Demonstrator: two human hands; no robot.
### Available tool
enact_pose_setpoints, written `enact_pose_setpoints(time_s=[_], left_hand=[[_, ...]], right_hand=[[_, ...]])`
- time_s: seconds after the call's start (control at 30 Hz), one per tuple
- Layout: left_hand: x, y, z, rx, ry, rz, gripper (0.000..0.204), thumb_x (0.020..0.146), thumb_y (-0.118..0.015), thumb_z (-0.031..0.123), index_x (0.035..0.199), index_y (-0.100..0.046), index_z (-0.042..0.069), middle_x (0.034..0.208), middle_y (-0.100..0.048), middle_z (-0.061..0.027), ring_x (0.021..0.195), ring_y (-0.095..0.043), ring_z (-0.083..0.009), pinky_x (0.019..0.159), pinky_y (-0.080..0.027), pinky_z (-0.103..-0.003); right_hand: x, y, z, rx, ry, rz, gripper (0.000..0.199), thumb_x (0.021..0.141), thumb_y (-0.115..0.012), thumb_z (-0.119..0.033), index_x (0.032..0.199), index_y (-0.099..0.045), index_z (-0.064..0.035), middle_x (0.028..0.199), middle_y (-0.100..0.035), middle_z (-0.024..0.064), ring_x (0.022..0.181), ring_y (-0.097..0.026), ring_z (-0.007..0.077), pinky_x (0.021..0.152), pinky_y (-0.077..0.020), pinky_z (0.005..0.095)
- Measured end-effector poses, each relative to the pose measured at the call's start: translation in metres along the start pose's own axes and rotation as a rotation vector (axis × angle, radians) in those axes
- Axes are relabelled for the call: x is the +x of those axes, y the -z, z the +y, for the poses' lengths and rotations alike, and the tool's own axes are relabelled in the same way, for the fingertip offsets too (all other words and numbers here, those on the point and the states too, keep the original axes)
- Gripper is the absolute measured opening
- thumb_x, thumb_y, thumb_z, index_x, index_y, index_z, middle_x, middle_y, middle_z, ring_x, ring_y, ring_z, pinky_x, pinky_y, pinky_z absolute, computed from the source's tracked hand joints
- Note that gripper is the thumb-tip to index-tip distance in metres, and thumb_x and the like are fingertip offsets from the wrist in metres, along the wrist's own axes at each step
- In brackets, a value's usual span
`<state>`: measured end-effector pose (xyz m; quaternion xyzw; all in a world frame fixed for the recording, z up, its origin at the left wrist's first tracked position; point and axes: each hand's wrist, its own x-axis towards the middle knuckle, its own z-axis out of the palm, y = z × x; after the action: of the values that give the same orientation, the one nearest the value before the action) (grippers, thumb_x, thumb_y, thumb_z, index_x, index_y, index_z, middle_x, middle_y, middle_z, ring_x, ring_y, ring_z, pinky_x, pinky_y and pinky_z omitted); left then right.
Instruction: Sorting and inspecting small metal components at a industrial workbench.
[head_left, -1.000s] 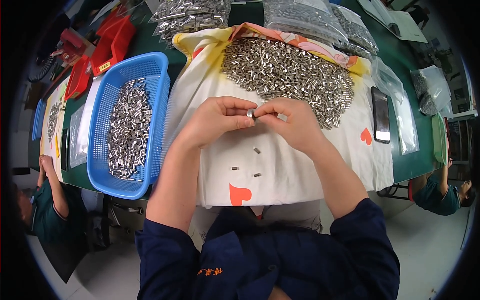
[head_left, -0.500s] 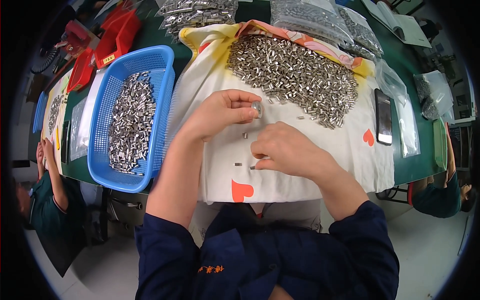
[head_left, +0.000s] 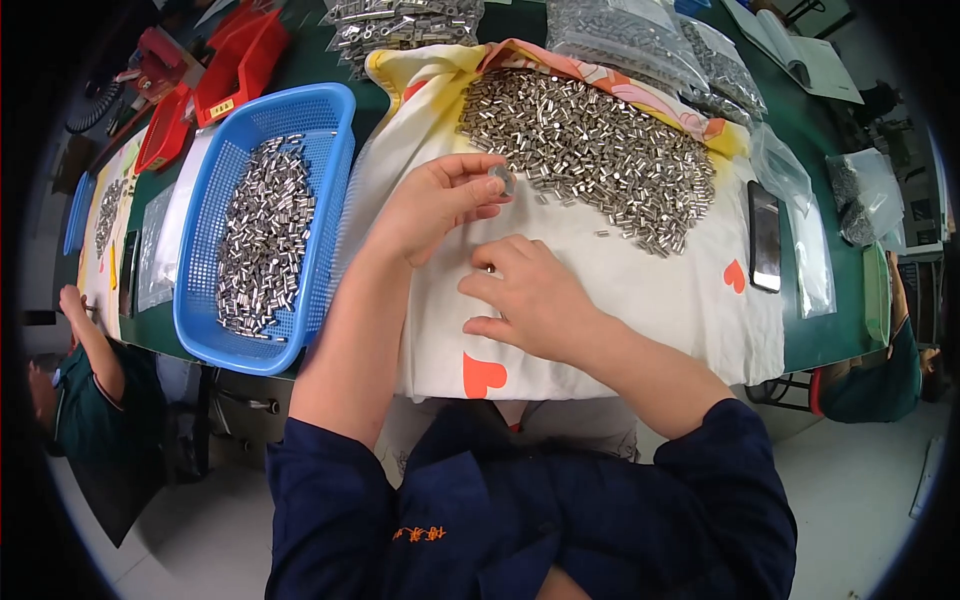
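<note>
My left hand point(head_left: 440, 205) pinches a small round grey metal piece point(head_left: 502, 181) between thumb and fingertips, above the cloth. Below it, my right hand point(head_left: 535, 300) is low over the white cloth point(head_left: 690, 335), palm down, with thumb and fingers apart. One small metal cylinder point(head_left: 490, 268) shows between its index and middle fingers; whether it is touched I cannot tell. What lies beneath the palm is hidden. A large pile of short shiny metal cylinders point(head_left: 590, 145) is spread on the far part of the cloth.
To the left stands a blue plastic basket point(head_left: 190, 290) with many metal cylinders in it. Red bins point(head_left: 240, 70) and bags of metal parts point(head_left: 620, 45) are farther back. A phone point(head_left: 764, 235) rests at the right. Co-workers point(head_left: 105, 390) sit at both sides.
My left hand has moved slightly away from me with the round piece. My right hand has shifted left and its fingers have spread; two loose cylinders near it no longer show.
</note>
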<state>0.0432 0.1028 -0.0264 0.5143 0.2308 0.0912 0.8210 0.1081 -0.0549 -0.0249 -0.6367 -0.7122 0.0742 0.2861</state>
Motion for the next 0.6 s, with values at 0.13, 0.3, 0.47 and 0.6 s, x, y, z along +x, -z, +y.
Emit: enact_pose_setpoints(time_s=[0.13,0.3,0.47,0.6], left_hand=[[-0.001,0.001,0.000,0.053,0.008,-0.009,0.030,0.081,-0.060,0.010,0.109,-0.054,0.004,0.092,-0.058,-0.0026,0.081,-0.056,-0.0111,0.075,-0.046,-0.023],[0.000,0.003,0.000,0.100,0.023,-0.023,0.031,0.081,-0.059,0.008,0.111,-0.052,0.002,0.099,-0.060,-0.0073,0.088,-0.058,-0.0144,0.078,-0.047,-0.028],[-0.001,-0.003,0.002,0.075,-0.003,-0.012,0.032,0.079,-0.062,0.011,0.110,-0.054,0.004,0.091,-0.061,-0.0032,0.078,-0.057,-0.0093,0.071,-0.046,-0.022],[-0.003,-0.002,0.001,0.106,0.003,-0.041,0.031,0.080,-0.061,0.010,0.109,-0.053,0.003,0.091,-0.061,-0.0040,0.080,-0.058,-0.0097,0.072,-0.046,-0.023]], right_hand=[[-0.003,-0.001,0.010,-0.018,-0.012,-0.075,0.016,0.070,-0.065,-0.016,0.083,-0.059,-0.0085,0.092,-0.053,0.0050,0.088,-0.049,0.0237,0.076,-0.0419,0.0331],[0.004,0.026,0.021,0.256,-0.109,-0.068,0.010,0.071,-0.061,-0.011,0.079,-0.059,-0.0048,0.078,-0.057,0.0065,0.076,-0.053,0.0246,0.072,-0.0435,0.0328],[0.009,0.026,0.052,-0.131,-0.423,0.225,0.007,0.073,-0.059,-0.012,0.075,-0.059,-0.0052,0.080,-0.058,0.0091,0.080,-0.053,0.0261,0.073,-0.0431,0.0354],[0.009,0.016,0.055,-0.275,-0.431,0.235,0.005,0.073,-0.059,-0.011,0.072,-0.059,-0.0052,0.077,-0.057,0.0095,0.079,-0.053,0.0258,0.073,-0.0429,0.0358]])
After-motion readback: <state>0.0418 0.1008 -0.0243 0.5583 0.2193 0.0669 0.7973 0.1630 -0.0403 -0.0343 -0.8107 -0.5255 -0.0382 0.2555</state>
